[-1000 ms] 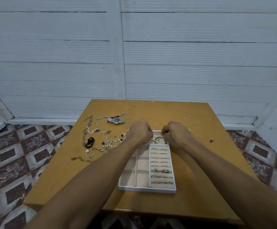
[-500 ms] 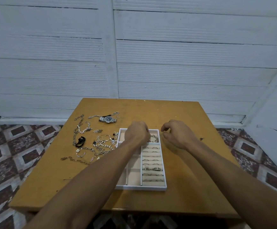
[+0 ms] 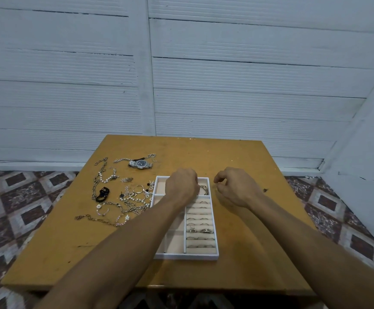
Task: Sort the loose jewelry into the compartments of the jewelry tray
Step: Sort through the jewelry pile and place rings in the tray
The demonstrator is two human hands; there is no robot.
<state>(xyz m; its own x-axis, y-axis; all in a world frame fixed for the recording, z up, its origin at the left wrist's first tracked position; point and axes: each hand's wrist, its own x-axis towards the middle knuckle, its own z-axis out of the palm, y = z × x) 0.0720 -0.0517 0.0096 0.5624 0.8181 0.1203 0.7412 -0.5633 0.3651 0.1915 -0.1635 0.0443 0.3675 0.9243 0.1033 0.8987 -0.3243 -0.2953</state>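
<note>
Pulling clear now: the right hand, which a second ago was bunched up against the other one over the far end of the tray, has slid off to the right of the tray and hangs above the table. Its fingers are loosely curled, thumb and forefinger apart, and nothing shows between them. The left hand has stayed where it was, knuckles up over the far end of the tray, fingers curled down and hidden under the hand, so I cannot tell whether it pinches anything.

Left of the tray the loose jewelry lies in a tangle: chains, pearl strands, hoops and a small black piece. A watch lies beyond the tray's far left corner. A long chain trails at the near edge of the heap.

The left forearm crosses the tray's left compartments and covers much of them. On the tray's right side the rings sit slotted in the padded rolls.

Silver bracelets lie in the far right compartment of the tray, right beside the left hand's knuckles and partly hidden by them. The right hand is outside the tray wall, near them but apart.
</note>
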